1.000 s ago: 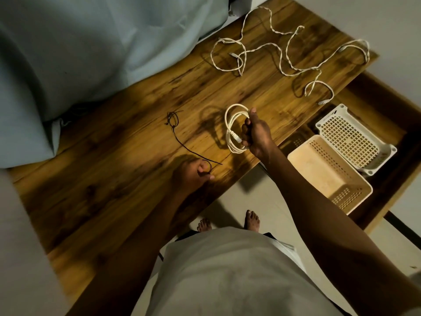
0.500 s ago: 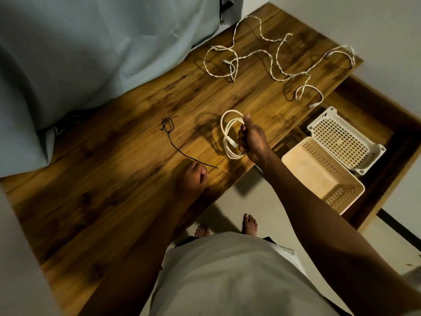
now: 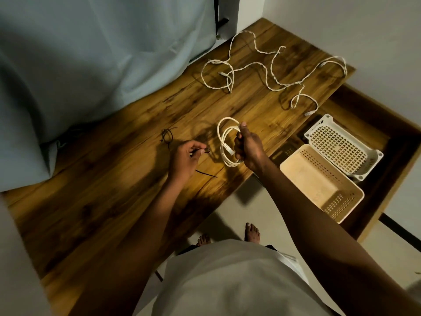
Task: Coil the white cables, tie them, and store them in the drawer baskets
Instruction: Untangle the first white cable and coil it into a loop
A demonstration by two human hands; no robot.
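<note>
The right hand [image 3: 248, 147] was curled around a coiled white cable [image 3: 224, 142], holding the loops upright above the wooden tabletop [image 3: 114, 179], with the thumb raised against the top of the coil and a connector end hanging inside the loops. The left hand [image 3: 184, 160] sat just beside it, thumb and forefinger pinching a thin black tie [image 3: 206, 173] whose loose tail trailed out below the hand over the wood. A second black tie [image 3: 167, 135], twisted into a small loop, lay on the tabletop a little beyond the left hand. Farther back on the surface, loose white cables [image 3: 273, 71] sprawled uncoiled in tangled curves, one connector end lying near the table's edge. To the right, below the tabletop, an open drawer [image 3: 396, 142] held two perforated plastic baskets side by side, touching: a beige basket [image 3: 319, 179] nearer the person and a white basket [image 3: 341, 147] behind it. A pale blue curtain [image 3: 91, 65] hung against the table's far left side.
</note>
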